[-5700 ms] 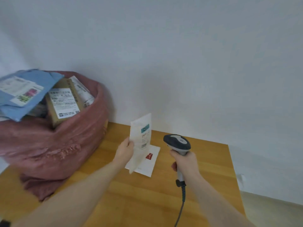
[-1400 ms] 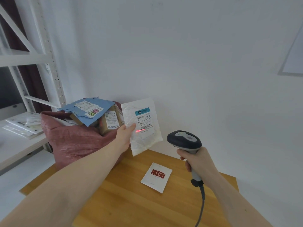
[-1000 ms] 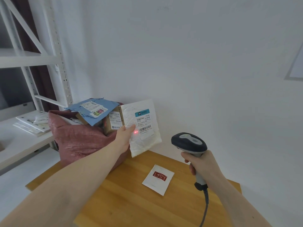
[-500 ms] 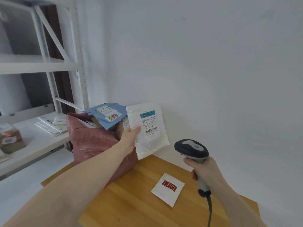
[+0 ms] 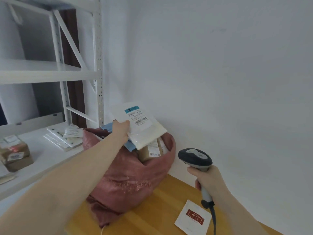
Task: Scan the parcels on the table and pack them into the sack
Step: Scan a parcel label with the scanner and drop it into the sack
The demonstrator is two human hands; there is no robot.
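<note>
Left hand point(image 5: 120, 131) pinches white poly mailer point(image 5: 144, 131) by edge, above open mouth of red woven sack point(image 5: 128, 175). Right hand point(image 5: 209, 182) grips barcode scanner point(image 5: 194, 158) handle. White sachet point(image 5: 194, 217) flat on wooden table point(image 5: 152, 214).

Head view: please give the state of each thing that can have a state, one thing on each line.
White parcel: held above the sack, label up.
Left hand: grips the white parcel.
Red sack: open, stands on the table, parcels stick out.
Barcode scanner: held upright.
Right hand: grips the barcode scanner handle.
Small white packet: lies flat on the table, untouched.
Brown box: inside the sack.
</note>
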